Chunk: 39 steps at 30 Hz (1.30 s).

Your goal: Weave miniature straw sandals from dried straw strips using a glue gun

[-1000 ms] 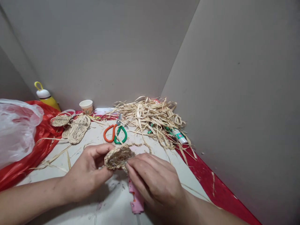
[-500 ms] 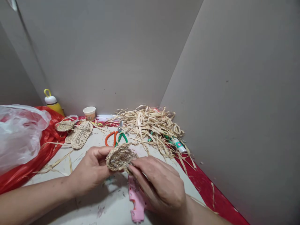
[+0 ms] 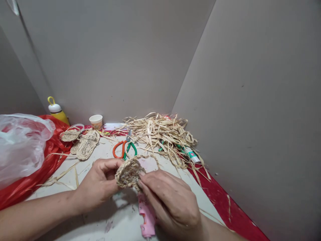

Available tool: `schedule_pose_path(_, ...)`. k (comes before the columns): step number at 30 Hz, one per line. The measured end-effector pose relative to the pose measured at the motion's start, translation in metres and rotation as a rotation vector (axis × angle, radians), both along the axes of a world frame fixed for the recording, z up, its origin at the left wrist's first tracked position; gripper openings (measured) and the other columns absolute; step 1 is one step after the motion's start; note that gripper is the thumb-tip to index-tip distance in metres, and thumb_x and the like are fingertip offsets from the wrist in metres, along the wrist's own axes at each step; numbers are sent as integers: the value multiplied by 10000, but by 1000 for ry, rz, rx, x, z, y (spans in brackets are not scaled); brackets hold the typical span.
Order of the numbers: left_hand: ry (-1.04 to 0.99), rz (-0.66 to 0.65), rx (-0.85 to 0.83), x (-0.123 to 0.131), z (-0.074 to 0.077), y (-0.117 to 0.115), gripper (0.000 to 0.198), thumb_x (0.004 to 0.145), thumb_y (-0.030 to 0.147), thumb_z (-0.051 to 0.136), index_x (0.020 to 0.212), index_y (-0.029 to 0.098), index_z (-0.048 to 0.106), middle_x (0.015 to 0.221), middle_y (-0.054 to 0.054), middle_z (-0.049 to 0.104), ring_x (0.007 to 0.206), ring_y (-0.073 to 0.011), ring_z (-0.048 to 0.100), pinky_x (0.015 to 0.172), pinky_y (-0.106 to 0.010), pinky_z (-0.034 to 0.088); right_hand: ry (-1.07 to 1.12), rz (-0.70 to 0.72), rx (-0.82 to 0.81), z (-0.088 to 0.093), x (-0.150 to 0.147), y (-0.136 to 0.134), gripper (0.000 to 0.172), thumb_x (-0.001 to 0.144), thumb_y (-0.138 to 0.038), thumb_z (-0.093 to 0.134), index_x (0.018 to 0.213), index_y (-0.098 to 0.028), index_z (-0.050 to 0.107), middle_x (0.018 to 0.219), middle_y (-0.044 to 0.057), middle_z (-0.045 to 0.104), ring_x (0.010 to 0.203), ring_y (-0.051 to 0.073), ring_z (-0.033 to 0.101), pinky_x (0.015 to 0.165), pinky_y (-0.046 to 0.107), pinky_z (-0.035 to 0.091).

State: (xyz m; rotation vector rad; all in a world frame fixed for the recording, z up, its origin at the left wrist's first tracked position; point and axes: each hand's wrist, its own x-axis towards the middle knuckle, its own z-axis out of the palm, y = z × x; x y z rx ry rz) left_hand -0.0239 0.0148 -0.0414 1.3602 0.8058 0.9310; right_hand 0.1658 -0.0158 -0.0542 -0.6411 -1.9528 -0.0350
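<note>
Left hand (image 3: 97, 182) and right hand (image 3: 170, 197) pinch opposite sides of tan, braided-straw, cup-shaped piece (image 3: 128, 172) over pale tabletop (image 3: 117, 224); pink plastic glue gun (image 3: 148, 221) beside right hand; orange-and-green-handled metal scissors (image 3: 123, 149) beyond.

The single view comes from the person's head, wide and tilted forward and down over the bench (image 3: 125, 221). The left hand (image 3: 100, 184), between seven and eight o'clock, and the right hand (image 3: 170, 197), near six, show close up; beyond, it faces a back panel (image 3: 112, 60) at twelve and a side panel (image 3: 263, 117) at three.
</note>
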Motion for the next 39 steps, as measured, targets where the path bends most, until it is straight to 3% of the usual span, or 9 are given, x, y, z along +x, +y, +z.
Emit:
schedule_pose_path(8,-9,2,-5,2,0,-5,103,705,229,786,782,170,754,765,-27,732,703,-153,620,689,-231,520,-31,6,-110,7,1,-5,166,874,-25,535,959,-124,637,716,65,699,647,163,636,623,272,540)
schedule_pose_path(13,59,24,-5,4,-2,-2,133,663,248,809,670,158,712,671,-13,679,640,-146,574,624,-221,500,-27,-38,-217,-3,-2,2,184,858,-49,519,756,-173,610,586,-1,613,536,125,557,544,236,461)
schedule_pose_path(16,46,19,-21,5,-7,3,115,691,251,786,727,158,730,701,-20,683,657,-149,573,644,-233,498,9,-88,-209,-8,-6,8,209,813,-38,530,666,-180,574,544,-19,562,488,109,510,509,225,414)
schedule_pose_path(22,-49,-60,-20,1,-13,6,57,741,182,733,793,157,729,730,-6,659,687,-128,557,660,-211,466,34,-86,-185,-9,-7,13,172,842,-78,526,718,-172,597,570,-17,568,512,114,514,533,230,409)
schedule_pose_path(26,-131,-97,-22,2,-12,5,217,741,236,744,939,150,719,828,-40,688,782,-169,605,738,-256,487,38,-83,-148,-12,-8,17,174,865,-85,507,743,-167,601,591,-6,568,530,125,504,538,245,393)
schedule_pose_path(33,-61,14,-70,9,-14,2,254,680,185,788,918,158,704,894,-31,733,834,-182,643,780,-265,500,-47,-101,-118,-16,-9,19,213,898,-102,458,722,-176,553,613,10,553,556,148,500,541,266,389)
schedule_pose_path(39,-53,127,-105,11,-17,-1,192,649,161,788,814,166,691,758,9,717,710,-147,624,694,-238,502,-144,-113,-80,-16,-9,20,227,938,-114,425,764,-176,557,638,23,577,591,160,517,581,275,404)
